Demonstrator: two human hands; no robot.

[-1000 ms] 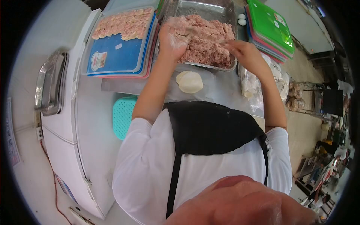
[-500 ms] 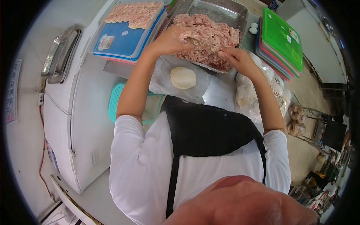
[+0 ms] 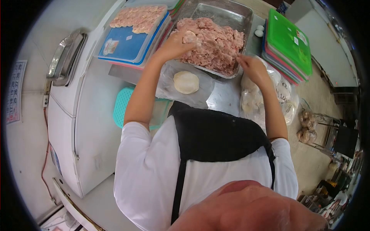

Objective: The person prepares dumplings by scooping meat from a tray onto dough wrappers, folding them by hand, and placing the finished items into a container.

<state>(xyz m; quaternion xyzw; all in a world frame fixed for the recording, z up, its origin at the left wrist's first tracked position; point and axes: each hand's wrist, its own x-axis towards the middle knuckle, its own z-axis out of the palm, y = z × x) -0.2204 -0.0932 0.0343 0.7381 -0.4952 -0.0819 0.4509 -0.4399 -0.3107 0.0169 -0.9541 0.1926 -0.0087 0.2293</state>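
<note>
My left hand is over the left side of a metal tray, its fingers curled round a dumpling, pale and partly hidden by the fingers. Ground meat is heaped in the tray below. At the tray's right rim my right hand has its fingers drawn together; whatever they hold, if anything, is too small to make out. In front of the tray, a stack of round dough wrappers rests on a plastic sheet.
Rows of filled dumplings lie on a blue lidded container at left. Green-topped stacked lids and white eggs are at right, above plastic bags. A turquoise basket is near my left arm.
My hands have moved apart. The left has drawn back a little to the left with the dumpling, and the right has shifted right and down from the meat to the tray's rim.
</note>
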